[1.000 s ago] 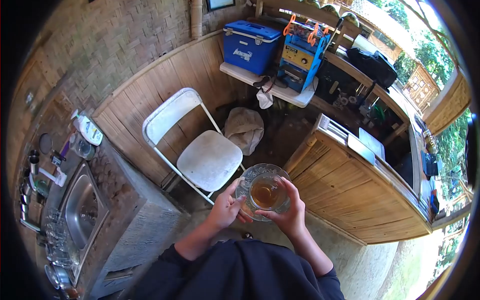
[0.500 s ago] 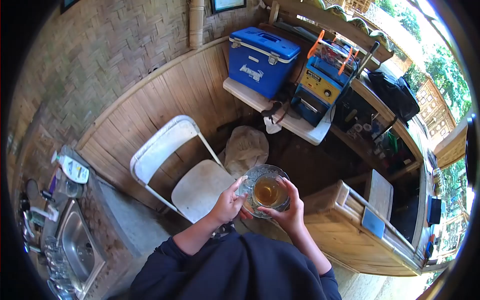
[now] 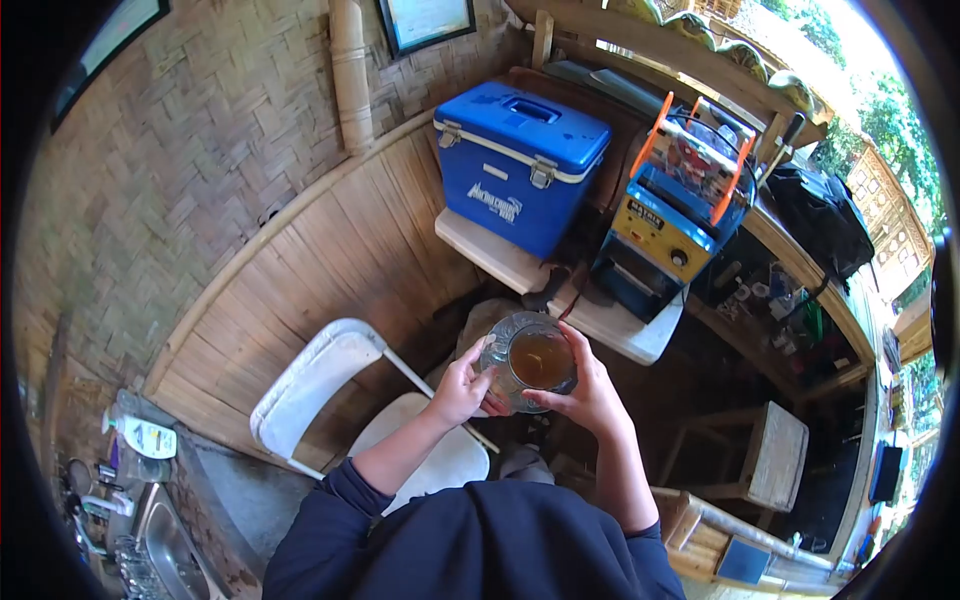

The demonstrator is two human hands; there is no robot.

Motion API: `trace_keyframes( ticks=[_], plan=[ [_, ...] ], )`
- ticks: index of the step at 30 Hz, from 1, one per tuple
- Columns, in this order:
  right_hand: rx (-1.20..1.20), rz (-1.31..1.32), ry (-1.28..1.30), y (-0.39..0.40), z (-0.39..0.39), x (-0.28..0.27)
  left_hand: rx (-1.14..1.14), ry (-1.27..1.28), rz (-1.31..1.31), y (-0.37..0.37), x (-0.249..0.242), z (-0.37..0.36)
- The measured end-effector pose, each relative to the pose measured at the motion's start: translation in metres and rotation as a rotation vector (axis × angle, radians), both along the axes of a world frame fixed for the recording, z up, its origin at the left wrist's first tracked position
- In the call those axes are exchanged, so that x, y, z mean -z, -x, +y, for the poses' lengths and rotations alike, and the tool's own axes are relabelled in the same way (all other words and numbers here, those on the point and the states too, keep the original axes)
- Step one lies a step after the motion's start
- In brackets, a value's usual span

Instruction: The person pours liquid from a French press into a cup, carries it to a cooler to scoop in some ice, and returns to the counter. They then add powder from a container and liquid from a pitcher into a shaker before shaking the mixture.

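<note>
A cup of brown tea (image 3: 541, 360) sits on a clear patterned glass saucer (image 3: 503, 338) in front of my body. My left hand (image 3: 464, 388) is closed on the saucer's left edge, with the thumb on top. On the other side my right hand (image 3: 588, 390) curls round the right edge of the saucer, its thumb and fingers close against the cup. The cup stays upright, and the liquid's surface shows from above. The undersides of both hands are hidden.
A white folding chair (image 3: 318, 385) stands to the left. Ahead, a blue cooler box (image 3: 520, 165) and a blue-and-yellow machine (image 3: 665, 225) rest on a white table (image 3: 480, 245). A metal sink (image 3: 175, 550) is at lower left, a wooden stool (image 3: 778, 455) at right.
My view has moved forward: the cooler and machine look larger and nearer, while the chair and bamboo counter sit lower. Both hands keep their hold on the saucer.
</note>
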State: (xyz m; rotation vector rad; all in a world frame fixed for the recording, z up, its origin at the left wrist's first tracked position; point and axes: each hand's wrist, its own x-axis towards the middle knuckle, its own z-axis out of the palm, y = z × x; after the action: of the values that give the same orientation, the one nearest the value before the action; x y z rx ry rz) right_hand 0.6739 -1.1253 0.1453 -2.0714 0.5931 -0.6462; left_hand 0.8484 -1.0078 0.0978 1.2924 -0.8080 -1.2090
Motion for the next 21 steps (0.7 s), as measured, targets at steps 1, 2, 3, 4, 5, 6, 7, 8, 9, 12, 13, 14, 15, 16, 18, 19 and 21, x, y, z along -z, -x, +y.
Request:
trace_keyframes(
  ticks=[1,2,3,4,5,6,7,8,9,12,13,14,15,16,18,19,21],
  plan=[
    [-0.008,0.032,-0.013,-0.006,-0.018,-0.002,-0.013,0.005,0.002,-0.004,0.002,-0.016],
    [-0.021,0.028,-0.007,-0.012,-0.037,0.0,-0.029,0.014,0.005,-0.009,0.005,-0.034],
    [-0.043,0.041,-0.027,-0.017,-0.056,0.003,-0.032,0.009,-0.012,-0.014,0.012,-0.051],
    [-0.064,0.056,-0.045,-0.022,-0.077,0.006,-0.048,0.014,-0.014,-0.018,0.019,-0.069],
    [-0.09,0.064,-0.021,-0.027,-0.096,0.007,-0.083,0.006,0.013,-0.019,0.025,-0.085],
    [-0.106,0.072,-0.024,-0.031,-0.114,0.011,-0.117,-0.006,0.044,-0.02,0.029,-0.1],
    [-0.115,0.097,-0.014,-0.035,-0.131,0.015,-0.136,-0.027,0.03,-0.02,0.03,-0.114],
    [-0.123,0.12,-0.001,-0.039,-0.148,0.018,-0.148,-0.029,0.038,-0.021,0.033,-0.128],
    [-0.129,0.14,-0.024,-0.041,-0.163,0.019,-0.155,-0.057,0.047,-0.022,0.038,-0.141],
    [-0.19,0.15,0.019,-0.047,-0.208,0.033,-0.171,-0.079,0.098,-0.023,0.065,-0.176],
    [-0.202,0.159,0.009,-0.049,-0.219,0.037,-0.169,-0.078,0.137,-0.023,0.071,-0.185],
    [-0.207,0.16,0.004,-0.05,-0.23,0.044,-0.173,-0.084,0.138,-0.023,0.075,-0.193],
    [-0.222,0.143,0.017,-0.052,-0.239,0.052,-0.174,-0.104,0.138,-0.023,0.078,-0.201],
    [-0.234,0.126,0.031,-0.054,-0.249,0.058,-0.173,-0.123,0.138,-0.025,0.079,-0.21],
    [-0.235,0.143,0.005,-0.058,-0.263,0.065,-0.18,-0.145,0.132,-0.028,0.086,-0.223],
    [-0.24,0.156,-0.018,-0.059,-0.267,0.069,-0.19,-0.163,0.121,-0.028,0.09,-0.225],
    [-0.26,0.177,-0.053,-0.063,-0.274,0.073,-0.215,-0.172,0.11,-0.027,0.093,-0.227]
  ],
)
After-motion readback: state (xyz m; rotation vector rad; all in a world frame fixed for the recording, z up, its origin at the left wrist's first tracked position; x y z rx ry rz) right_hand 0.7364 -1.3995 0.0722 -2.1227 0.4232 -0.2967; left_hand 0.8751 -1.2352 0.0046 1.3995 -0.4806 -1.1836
